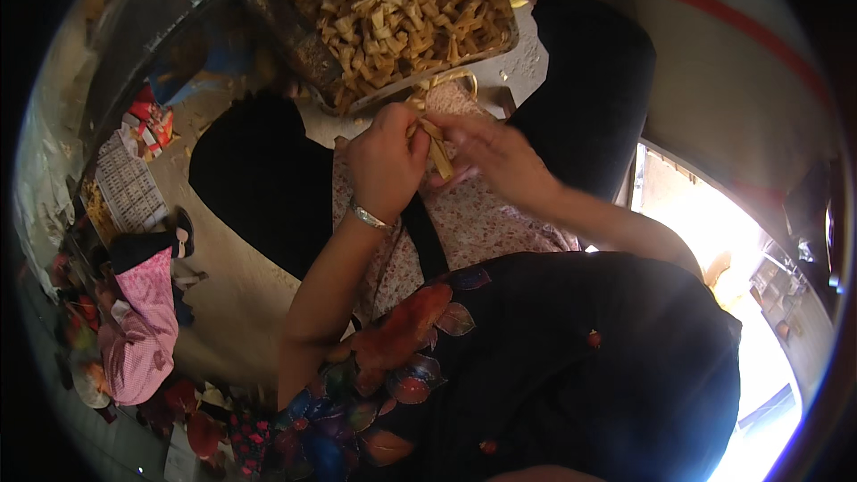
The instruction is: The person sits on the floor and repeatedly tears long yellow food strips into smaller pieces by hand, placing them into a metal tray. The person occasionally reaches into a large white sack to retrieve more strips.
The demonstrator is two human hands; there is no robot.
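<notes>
My left hand (387,164), with a silver bracelet at the wrist, grips a folded yellow-tan strip (438,155) between thumb and fingers. Close on its right, my right hand (499,157) is slightly blurred, its fingers spread along the strip's far side; whether it also grips the strip cannot be told. Both hands are above a floral apron (469,221) on my lap. Just beyond them stands a shallow tray (428,73) heaped with many similar tan knotted or folded pieces (402,20). Some fingers are hidden behind the strip and the palm.
My black-clad knees flank the tray. Low at the left sits another person (140,341) in a pink checked top, near a white grid-patterned basket (130,181) and red packaging (150,120). Crumbs lie on the floor (529,57) right of the tray. Bright light enters at the right.
</notes>
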